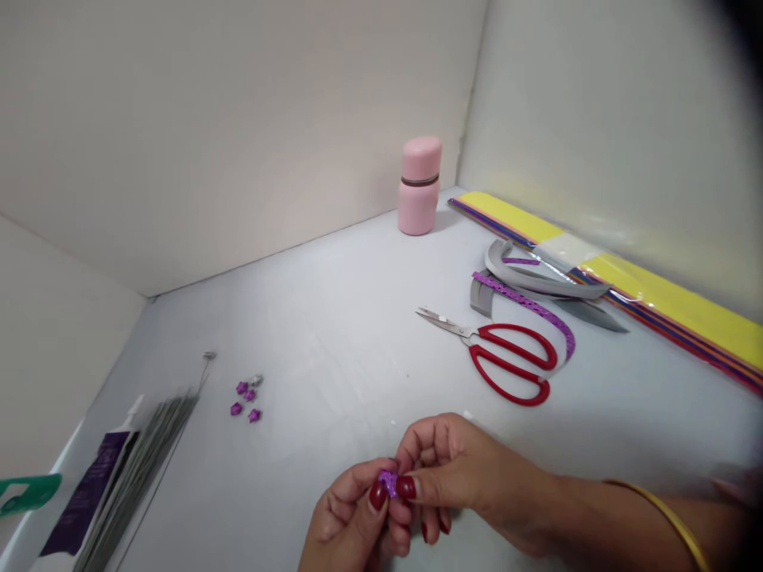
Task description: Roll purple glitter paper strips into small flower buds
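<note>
Near the front of the table, my left hand (351, 520) and my right hand (458, 477) meet fingertip to fingertip. Between their thumbs and forefingers they pinch a small shiny purple paper star (389, 482), partly covered by the thumbs. Both hands are closed on it. Further left lie several small finished purple stars (249, 395), with a silver one (256, 380) beside them. Beyond my right hand rest red-handled scissors (477, 334), blades apart and tips pointing left. A purple glitter paper strip (530, 302) curves behind the scissors' handles.
Silver-grey strips (536, 278) lie beside a long plastic-wrapped pack of coloured paper (644, 286) along the right wall. A pink flask (419, 187) stands at the back. At left are a bundle of thin wires (143, 469), a purple-and-white glue tube (89, 492) and a green object (29, 494).
</note>
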`<state>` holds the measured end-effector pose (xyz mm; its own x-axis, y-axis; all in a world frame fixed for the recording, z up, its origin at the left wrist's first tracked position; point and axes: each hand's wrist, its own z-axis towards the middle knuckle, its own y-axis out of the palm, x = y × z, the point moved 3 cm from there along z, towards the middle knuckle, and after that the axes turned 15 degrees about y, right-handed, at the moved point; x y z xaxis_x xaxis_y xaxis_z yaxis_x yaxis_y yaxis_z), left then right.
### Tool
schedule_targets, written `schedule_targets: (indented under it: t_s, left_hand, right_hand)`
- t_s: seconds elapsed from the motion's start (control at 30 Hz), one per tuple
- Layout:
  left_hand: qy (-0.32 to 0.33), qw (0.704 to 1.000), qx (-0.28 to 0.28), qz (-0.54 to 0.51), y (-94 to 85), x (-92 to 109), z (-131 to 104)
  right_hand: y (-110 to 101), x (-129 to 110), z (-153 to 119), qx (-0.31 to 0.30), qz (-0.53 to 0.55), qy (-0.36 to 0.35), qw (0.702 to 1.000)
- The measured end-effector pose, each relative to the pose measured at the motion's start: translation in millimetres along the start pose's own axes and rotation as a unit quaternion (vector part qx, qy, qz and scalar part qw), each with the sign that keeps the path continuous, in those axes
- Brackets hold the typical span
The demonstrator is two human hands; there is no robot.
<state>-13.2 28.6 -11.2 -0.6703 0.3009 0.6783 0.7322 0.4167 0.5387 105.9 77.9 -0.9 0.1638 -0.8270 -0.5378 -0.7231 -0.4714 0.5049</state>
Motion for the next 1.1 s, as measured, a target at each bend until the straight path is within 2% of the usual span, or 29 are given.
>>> schedule_targets:
  t_s: [0.2, 0.7, 1.1]
  left_hand:
    - [-0.005, 1.0, -0.004, 0.006, -1.1, -0.1, 1.3]
    - [0.034, 0.999, 0.007, 0.012, -2.5, -2.4, -0.9]
    - [0.136, 0.985, -0.034, 0.096, -7.2, -2.3, -0.2]
  right_hand:
    - [-1.3, -1.1, 1.4, -0.019, -0.008, -0.001, 1.0]
    - [-1.9, -0.3, 1.5, -0.015, -0.009, -0.029, 0.999]
    - [-2.5, 1.4, 0.5, -0.023, -0.005, -0.03, 0.999]
